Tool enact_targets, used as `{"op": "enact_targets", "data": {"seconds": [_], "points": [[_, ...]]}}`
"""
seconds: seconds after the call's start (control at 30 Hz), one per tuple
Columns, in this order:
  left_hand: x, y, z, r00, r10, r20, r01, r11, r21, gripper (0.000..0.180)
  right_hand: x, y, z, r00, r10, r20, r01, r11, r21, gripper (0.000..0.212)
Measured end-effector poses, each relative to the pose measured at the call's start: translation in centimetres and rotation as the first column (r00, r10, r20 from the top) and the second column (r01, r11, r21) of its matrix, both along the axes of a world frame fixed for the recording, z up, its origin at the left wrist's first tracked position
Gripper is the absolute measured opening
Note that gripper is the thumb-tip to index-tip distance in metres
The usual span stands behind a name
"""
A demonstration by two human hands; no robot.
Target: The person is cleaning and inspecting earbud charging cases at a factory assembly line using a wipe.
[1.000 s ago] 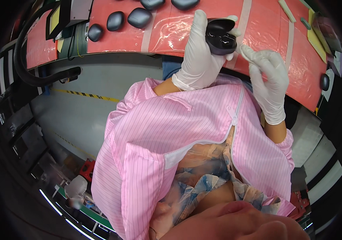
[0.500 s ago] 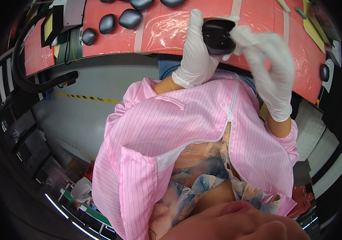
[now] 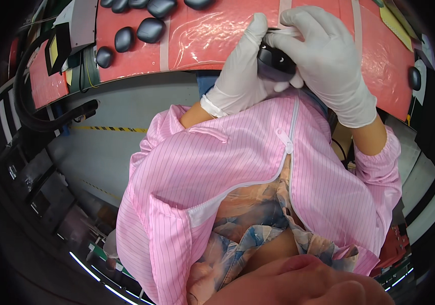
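Note:
My left hand (image 3: 240, 68), in a white glove, holds up a dark, glossy rounded case (image 3: 274, 66) just above the near edge of the table. Its thumb stands along the case's left side, while other fingertips show beneath it. The case's shiny black face has small bright spots on it. Over its upper right part bends my right hand (image 3: 332, 61), gloved too, with its thumb and fingers pinched together at the case. Whatever those fingertips hold, if anything, is hidden.
Several dark rounded cases (image 3: 151, 30) lie on the red table cover (image 3: 202, 46) at the left. Another dark case (image 3: 414, 79) lies at the far right. A black flexible hose (image 3: 22, 86) curves beside the table on the left. Yellow sheets (image 3: 398, 25) lie at the back right.
My right hand has moved left onto the case and its fingers have closed in a pinch there. The left hand still holds the case, now more covered and tilted.

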State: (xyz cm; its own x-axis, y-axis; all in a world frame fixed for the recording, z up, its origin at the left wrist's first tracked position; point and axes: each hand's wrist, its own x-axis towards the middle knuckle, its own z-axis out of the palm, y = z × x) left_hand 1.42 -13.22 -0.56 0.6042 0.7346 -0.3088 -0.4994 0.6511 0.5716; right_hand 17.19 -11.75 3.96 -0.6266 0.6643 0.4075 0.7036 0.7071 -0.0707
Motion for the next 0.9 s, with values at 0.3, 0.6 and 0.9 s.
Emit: {"op": "enact_targets", "data": {"seconds": [0.3, 0.6, 0.9], "points": [[-1.5, 1.8, -1.4, 0.950, 0.128, 0.284, -0.037, 0.952, -0.304, 0.076, 5.4, -1.4, -2.0, 0.941, -0.304, -0.149, 0.203, 0.859, -0.470, 0.021], [0.2, 2.1, 1.7, 0.972, 0.011, 0.236, 0.061, 0.954, -0.294, 0.060, 4.0, -2.2, -4.2, 0.463, -0.279, -0.841, -0.403, 0.779, -0.480, 0.066], [-1.1, 1.2, 0.2, 0.843, -0.019, 0.538, 0.221, 0.924, -0.313, 0.048, 3.4, -1.7, -3.3, 0.864, -0.107, -0.492, -0.177, 0.850, -0.496, 0.064]]}}
